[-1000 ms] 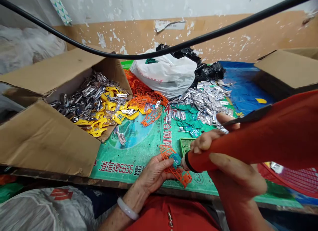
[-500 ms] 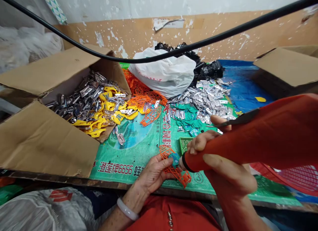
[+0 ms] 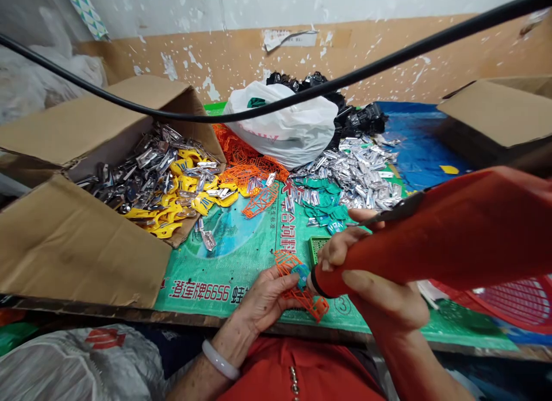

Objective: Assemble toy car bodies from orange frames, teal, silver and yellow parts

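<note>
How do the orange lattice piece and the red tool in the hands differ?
The orange lattice piece is openwork; the red tool has a solid-looking body. The left hand holds the lattice piece; the right hand grips the tool. The lattice piece looks much smaller than the tool in this view. Both are held above the green printed sheet.

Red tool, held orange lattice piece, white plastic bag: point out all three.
Red tool (image 3: 452,234): head view, on the broad red body.
Held orange lattice piece (image 3: 319,308): head view, on its lower-right end.
White plastic bag (image 3: 297,138): head view, on its front side, below the black cable (image 3: 366,72).
</note>
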